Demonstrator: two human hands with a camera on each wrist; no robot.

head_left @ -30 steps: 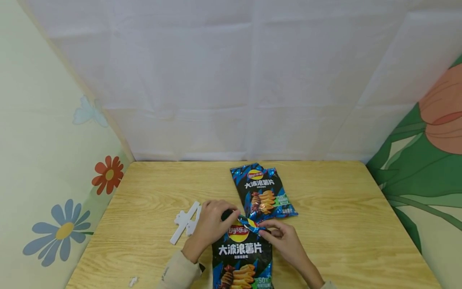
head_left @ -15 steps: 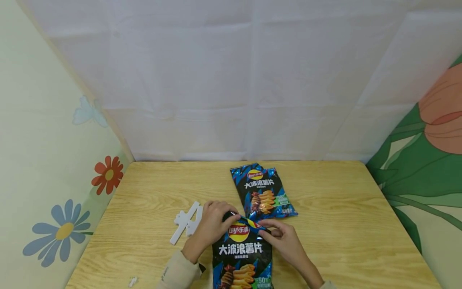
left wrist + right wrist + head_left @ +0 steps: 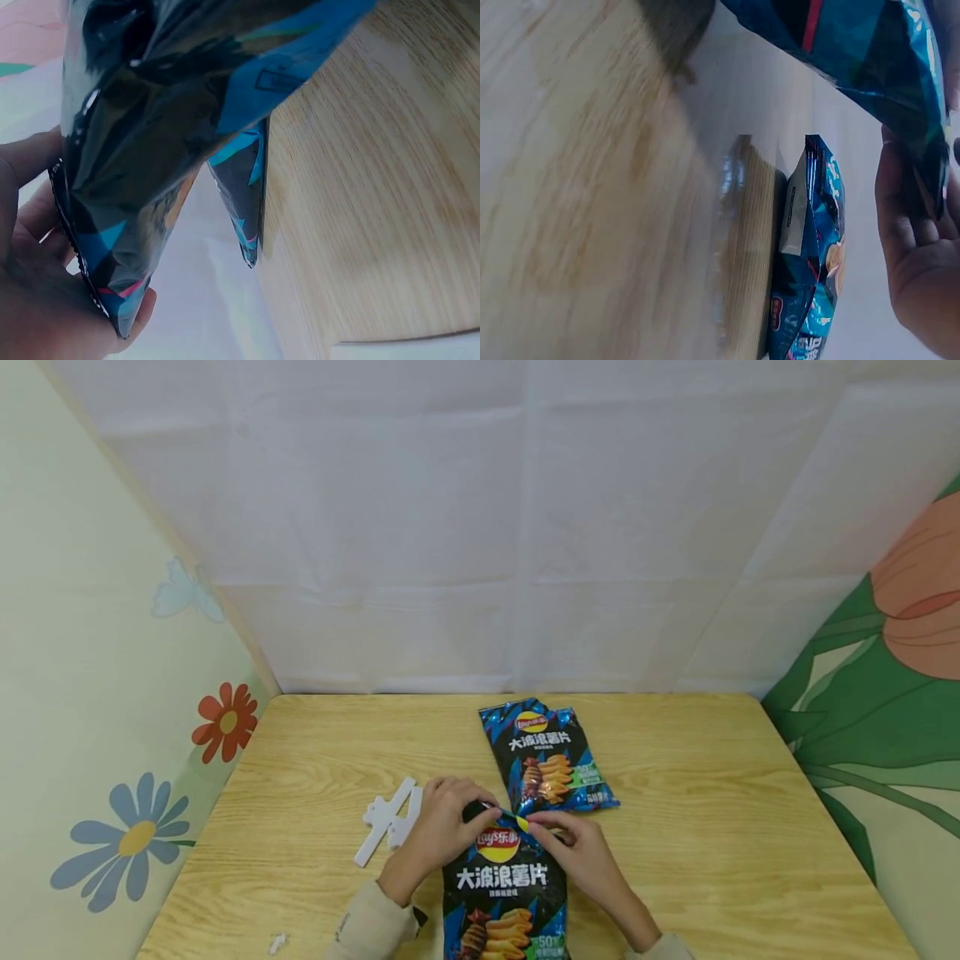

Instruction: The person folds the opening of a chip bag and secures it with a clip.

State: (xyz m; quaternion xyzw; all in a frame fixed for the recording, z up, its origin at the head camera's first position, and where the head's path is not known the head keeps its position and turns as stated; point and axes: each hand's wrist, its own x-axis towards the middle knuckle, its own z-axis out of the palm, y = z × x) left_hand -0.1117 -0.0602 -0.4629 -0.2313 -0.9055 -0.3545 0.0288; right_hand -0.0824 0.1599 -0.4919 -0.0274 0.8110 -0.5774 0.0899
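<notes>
1. The work sits on a glossy black-and-blue foil chip bag with a red-and-yellow logo (image 3: 504,893), at the near side of the pale wood-grain counter (image 3: 697,827), face up; its lower end runs out of the head view at 6 o'clock.

2. The left hand (image 3: 441,828), towards the bag's 10 o'clock, pinches the top edge, thumb on the near face and fingers behind.

3. The right hand (image 3: 585,857), towards 2 o'clock, pinches the same edge between thumb and forefinger. In both wrist views the bag's held end stands off the counter.

4. The step in hand looks like folding or rolling down the bag's top: a narrow blue-and-yellow strip runs between the hands (how many turns it has, I cannot tell).

5. The next move, as I judge it, calls for both pinches to stay level and press the strip flat; loosening either side could let springy foil unroll.

6. Two white, long-barred pieces, apparently plastic clips (image 3: 382,820), lie at 10 o'clock from the bag, beside the left hand and not in use.

7. A similar black-and-blue foil chip bag lying farther back (image 3: 553,768) is at 1 o'clock, untouched.
</notes>
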